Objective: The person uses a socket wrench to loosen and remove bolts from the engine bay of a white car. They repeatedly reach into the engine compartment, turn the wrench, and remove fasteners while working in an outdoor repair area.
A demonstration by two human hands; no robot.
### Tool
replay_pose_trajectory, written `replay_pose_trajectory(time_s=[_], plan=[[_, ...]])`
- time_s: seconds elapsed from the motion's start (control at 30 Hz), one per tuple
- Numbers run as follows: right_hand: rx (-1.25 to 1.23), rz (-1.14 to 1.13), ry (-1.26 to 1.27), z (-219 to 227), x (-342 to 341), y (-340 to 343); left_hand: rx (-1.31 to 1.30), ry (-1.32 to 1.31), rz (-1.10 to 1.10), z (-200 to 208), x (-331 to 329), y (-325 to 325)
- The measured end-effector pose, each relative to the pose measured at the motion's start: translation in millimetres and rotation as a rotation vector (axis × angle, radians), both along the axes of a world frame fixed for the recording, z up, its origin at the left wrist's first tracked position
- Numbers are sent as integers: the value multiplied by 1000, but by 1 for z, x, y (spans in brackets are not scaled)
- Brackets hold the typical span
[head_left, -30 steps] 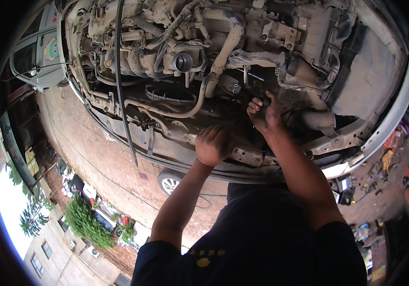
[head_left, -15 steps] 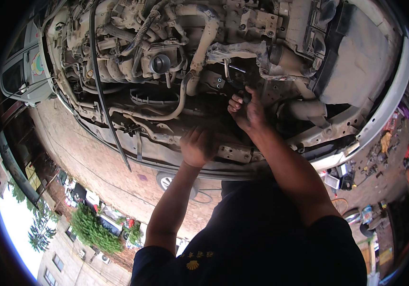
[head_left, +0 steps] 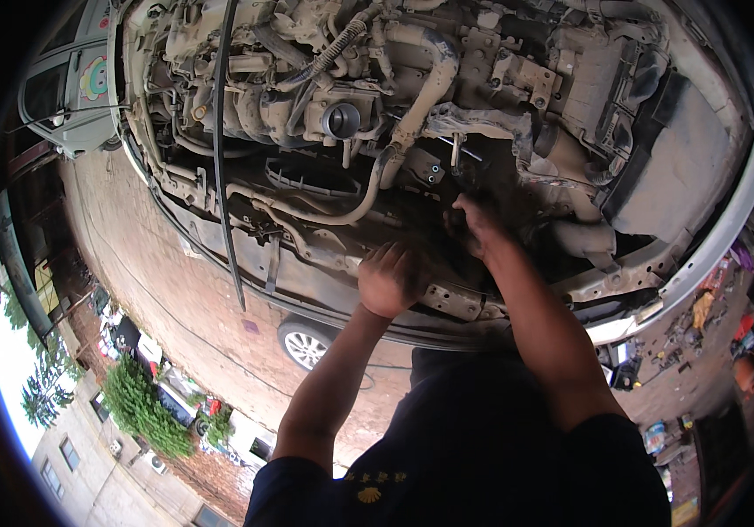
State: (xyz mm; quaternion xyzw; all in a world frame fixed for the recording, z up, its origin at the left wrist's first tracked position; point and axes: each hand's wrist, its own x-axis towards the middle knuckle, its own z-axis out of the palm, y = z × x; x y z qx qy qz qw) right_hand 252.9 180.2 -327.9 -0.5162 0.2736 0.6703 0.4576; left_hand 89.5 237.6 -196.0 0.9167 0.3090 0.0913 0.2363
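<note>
Both my hands are at the front of a dusty engine bay. My left hand (head_left: 392, 277) is closed over the front crossmember (head_left: 456, 301), fingers curled on its upper edge. Farther in, my right hand (head_left: 475, 225) is closed around a dark tool handle, blurred and mostly lost in shadow. Just beyond that hand, a shiny metal rod (head_left: 471, 153) and a bracket with two bright round spots (head_left: 433, 173) show in the gap. A dusty curved pipe (head_left: 430, 88) runs down left of the gap, and a wrapped wiring harness (head_left: 482, 119) crosses above it.
An open round throttle body (head_left: 340, 121) faces up at the engine's middle. A thin black prop rod (head_left: 221, 158) slants across the left of the bay. At right lies a broad dusty cover (head_left: 680, 167). Scattered parts and tools (head_left: 680, 338) lie on the ground beyond the fender.
The view has shifted, so the bay sits further right and lower. My right hand has turned, its fingers now darker and lower in the gap. The left hand stays on the crossmember.
</note>
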Motion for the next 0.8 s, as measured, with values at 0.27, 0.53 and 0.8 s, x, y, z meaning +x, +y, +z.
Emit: replay_pose_trajectory(time_s=[0.27, 0.53, 0.8], plan=[[-202, 206, -192, -96, -16, -26, -72, -80, -16, -4, -4, 3], [-335, 335, -482, -97, 21, -24, -99, -75, -16, -8, -8, 1], [-188, 430, -673, -71, 4, -19, -79, -52, -58, -9, -8, 4]])
